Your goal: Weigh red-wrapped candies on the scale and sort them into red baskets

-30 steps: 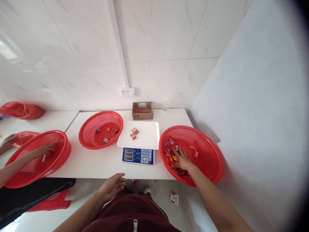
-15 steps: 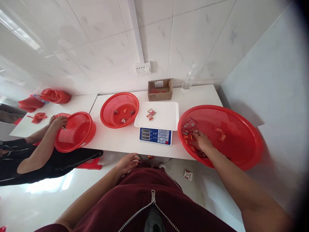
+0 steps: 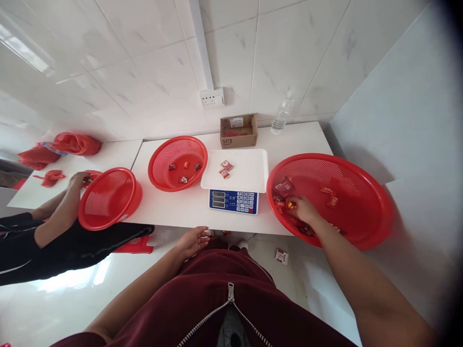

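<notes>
My right hand (image 3: pixel 306 210) reaches into the large red basket (image 3: pixel 356 178) at the right, with its fingers closed on small wrapped sweets (image 3: pixel 289 204) among several red packets. My left hand (image 3: pixel 195 238) hangs palm up, fingers apart and holding nothing, just below the table's front edge. Between the baskets stands a scale with a white tray (image 3: pixel 249 171) bearing two red packets (image 3: pixel 225 168) and a blue keypad (image 3: pixel 233 201). A smaller red basket (image 3: pixel 159 164) to the left holds several sweets.
A cardboard box (image 3: pixel 238 131) and a clear bottle (image 3: pixel 282 115) stand by the wall. Another person at the left grips a third red basket (image 3: pixel 108 197). Red bags (image 3: pixel 75 143) lie on the far table. A packet (image 3: pixel 281 256) lies on the floor.
My right hand has shifted a little within the large basket and gathered sweets. The other person's hands moved to the far rim of their basket. The view swung down since a second ago.
</notes>
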{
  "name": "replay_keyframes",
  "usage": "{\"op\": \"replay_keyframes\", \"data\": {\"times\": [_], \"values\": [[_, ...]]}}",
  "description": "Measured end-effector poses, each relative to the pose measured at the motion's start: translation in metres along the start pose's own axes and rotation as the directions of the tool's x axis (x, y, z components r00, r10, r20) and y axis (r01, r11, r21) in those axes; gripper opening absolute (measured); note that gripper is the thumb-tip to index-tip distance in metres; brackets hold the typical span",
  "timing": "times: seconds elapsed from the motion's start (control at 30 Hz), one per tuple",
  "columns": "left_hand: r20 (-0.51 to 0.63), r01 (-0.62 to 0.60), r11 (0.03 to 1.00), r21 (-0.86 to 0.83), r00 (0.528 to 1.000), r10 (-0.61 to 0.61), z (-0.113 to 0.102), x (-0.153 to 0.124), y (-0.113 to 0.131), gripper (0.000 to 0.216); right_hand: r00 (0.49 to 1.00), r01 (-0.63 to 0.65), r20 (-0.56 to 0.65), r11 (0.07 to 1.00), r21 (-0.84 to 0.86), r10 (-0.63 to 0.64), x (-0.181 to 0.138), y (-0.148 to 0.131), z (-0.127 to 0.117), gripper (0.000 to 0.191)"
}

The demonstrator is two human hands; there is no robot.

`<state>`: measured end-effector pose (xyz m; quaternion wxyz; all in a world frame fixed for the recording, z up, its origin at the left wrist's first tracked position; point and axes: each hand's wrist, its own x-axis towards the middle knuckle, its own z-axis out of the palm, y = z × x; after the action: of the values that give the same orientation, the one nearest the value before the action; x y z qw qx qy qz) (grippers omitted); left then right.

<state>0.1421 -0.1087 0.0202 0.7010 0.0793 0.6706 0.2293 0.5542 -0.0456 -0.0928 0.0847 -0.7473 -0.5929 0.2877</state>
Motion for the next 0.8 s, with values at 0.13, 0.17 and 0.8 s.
{"op": "replay_keyframes", "data": {"times": [0.13,0.17,0.8], "values": [[0.003,0.009,1.0,0.02,1.0,-0.009,-0.004,0.003,0.004,0.019,0.995,-0.091,-0.035,0.994,0.068,0.094,-0.006,-0.001,-0.01,0.038],[0.01,0.013,1.0,0.028,1.0,-0.013,-0.005,0.003,0.006,0.02,0.992,-0.107,-0.063,0.989,0.1,0.114,-0.009,-0.001,-0.013,0.036],[0.415,-0.143,0.826,0.545,0.902,-0.118,0.041,0.036,0.078,0.025,0.832,0.101,-0.014,-0.128,0.987,0.555,-0.09,-0.073,-0.047,0.038]]}}
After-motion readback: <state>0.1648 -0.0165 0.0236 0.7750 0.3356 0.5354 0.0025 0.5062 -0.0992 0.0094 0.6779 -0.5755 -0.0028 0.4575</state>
